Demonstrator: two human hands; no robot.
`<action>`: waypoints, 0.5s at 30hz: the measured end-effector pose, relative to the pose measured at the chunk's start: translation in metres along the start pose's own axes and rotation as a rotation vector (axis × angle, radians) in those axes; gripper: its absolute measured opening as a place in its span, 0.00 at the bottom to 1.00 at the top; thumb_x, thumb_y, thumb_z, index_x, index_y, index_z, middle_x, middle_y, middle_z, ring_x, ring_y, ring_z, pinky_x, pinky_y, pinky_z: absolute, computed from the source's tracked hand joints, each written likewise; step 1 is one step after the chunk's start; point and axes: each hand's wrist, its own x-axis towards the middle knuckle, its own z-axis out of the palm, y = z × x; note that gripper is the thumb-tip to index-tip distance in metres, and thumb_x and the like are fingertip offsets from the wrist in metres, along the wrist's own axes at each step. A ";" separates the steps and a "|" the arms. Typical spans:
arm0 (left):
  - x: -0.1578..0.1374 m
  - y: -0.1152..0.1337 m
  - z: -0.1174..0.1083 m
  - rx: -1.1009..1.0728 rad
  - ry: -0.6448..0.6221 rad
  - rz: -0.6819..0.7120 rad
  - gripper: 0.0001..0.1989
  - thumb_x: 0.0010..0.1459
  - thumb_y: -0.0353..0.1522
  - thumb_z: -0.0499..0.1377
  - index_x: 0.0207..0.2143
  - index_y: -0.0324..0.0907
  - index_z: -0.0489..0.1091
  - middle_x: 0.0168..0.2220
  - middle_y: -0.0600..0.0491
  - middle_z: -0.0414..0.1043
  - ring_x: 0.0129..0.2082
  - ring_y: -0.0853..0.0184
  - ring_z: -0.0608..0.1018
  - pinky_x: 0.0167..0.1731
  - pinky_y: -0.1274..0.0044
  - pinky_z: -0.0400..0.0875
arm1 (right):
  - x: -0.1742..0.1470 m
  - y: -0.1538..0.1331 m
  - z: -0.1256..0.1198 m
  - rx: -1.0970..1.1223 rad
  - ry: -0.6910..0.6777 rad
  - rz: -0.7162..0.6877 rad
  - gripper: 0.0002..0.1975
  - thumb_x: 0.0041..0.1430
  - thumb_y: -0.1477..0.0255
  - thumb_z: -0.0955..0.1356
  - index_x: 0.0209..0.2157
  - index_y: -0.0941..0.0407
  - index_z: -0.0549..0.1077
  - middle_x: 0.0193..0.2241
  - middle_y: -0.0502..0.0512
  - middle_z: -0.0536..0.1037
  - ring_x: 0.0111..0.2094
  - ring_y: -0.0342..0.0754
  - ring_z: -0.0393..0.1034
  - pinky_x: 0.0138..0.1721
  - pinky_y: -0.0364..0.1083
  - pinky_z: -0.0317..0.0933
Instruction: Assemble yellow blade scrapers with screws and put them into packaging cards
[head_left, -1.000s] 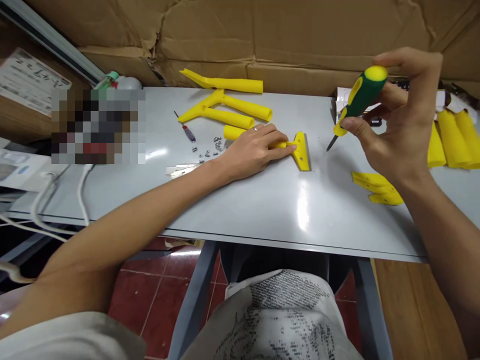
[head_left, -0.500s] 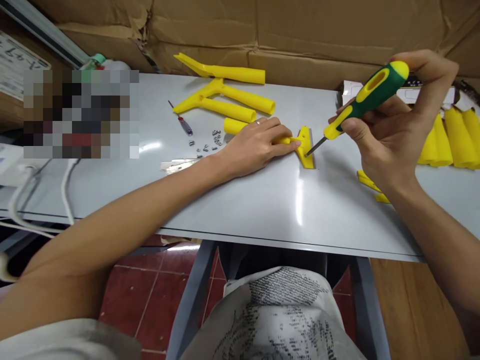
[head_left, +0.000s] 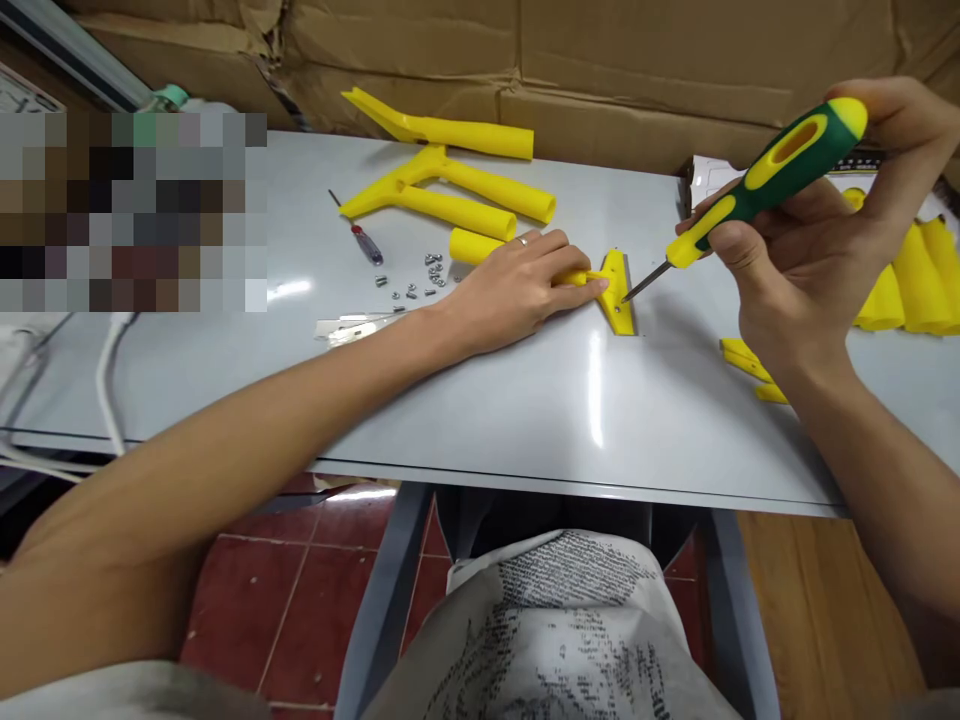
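My left hand (head_left: pixel 529 285) is closed round the handle of a yellow scraper (head_left: pixel 619 290) and presses it flat on the table. The scraper's wide head points right, with a thin metal blade along its right edge and a small screw in its face. My right hand (head_left: pixel 810 245) grips a green and yellow screwdriver (head_left: pixel 772 175), tilted down to the left. The screwdriver's tip is close to the scraper head, just above the screw; whether it touches is hard to tell. Small screws (head_left: pixel 435 270) and thin metal blades (head_left: pixel 356 328) lie left of my left hand.
More yellow scraper handles (head_left: pixel 469 143) lie at the back of the grey-white table (head_left: pixel 480 420). A small screwdriver (head_left: pixel 366 243) rests beside them. Small yellow pieces (head_left: pixel 742 360) and yellow tubular handles (head_left: pixel 930 275) are at the right. Cardboard (head_left: pixel 615 80) stands behind; white cables (head_left: pixel 109 390) run at left.
The screwdriver has lifted slightly, moving up and right, and its tip has come off the screw in the scraper head. My left hand still holds the scraper in place.
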 end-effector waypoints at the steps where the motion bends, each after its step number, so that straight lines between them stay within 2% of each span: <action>1: 0.000 0.000 0.000 0.006 -0.001 0.002 0.24 0.85 0.39 0.44 0.65 0.51 0.78 0.55 0.44 0.78 0.54 0.55 0.79 0.49 0.61 0.77 | 0.002 0.007 0.004 0.051 0.017 -0.052 0.28 0.69 0.41 0.72 0.64 0.27 0.64 0.60 0.48 0.61 0.40 0.41 0.80 0.43 0.52 0.87; 2: 0.000 0.000 -0.001 0.014 -0.007 0.007 0.25 0.85 0.39 0.43 0.66 0.50 0.78 0.56 0.44 0.78 0.55 0.55 0.79 0.50 0.61 0.78 | 0.003 0.013 0.009 0.114 0.056 -0.125 0.32 0.65 0.36 0.72 0.64 0.29 0.65 0.58 0.48 0.62 0.37 0.40 0.79 0.37 0.49 0.85; 4: 0.000 0.000 -0.001 0.027 -0.030 0.017 0.25 0.85 0.39 0.43 0.67 0.50 0.77 0.56 0.44 0.78 0.55 0.54 0.79 0.50 0.61 0.78 | 0.005 0.022 0.016 0.188 0.088 -0.179 0.36 0.62 0.33 0.72 0.64 0.33 0.66 0.54 0.48 0.63 0.35 0.38 0.79 0.33 0.46 0.82; 10: -0.002 -0.001 0.000 0.002 -0.009 0.003 0.24 0.84 0.39 0.45 0.67 0.51 0.77 0.56 0.44 0.78 0.55 0.54 0.79 0.50 0.60 0.77 | 0.001 0.019 0.016 0.157 0.067 -0.103 0.31 0.68 0.36 0.70 0.64 0.32 0.66 0.57 0.49 0.63 0.39 0.42 0.80 0.40 0.51 0.85; 15: -0.004 -0.003 0.002 0.001 -0.004 0.010 0.23 0.84 0.36 0.46 0.65 0.50 0.78 0.57 0.43 0.78 0.54 0.55 0.79 0.47 0.62 0.76 | -0.001 0.013 0.008 0.148 0.030 -0.061 0.34 0.62 0.40 0.76 0.65 0.28 0.65 0.60 0.48 0.61 0.41 0.43 0.79 0.46 0.54 0.87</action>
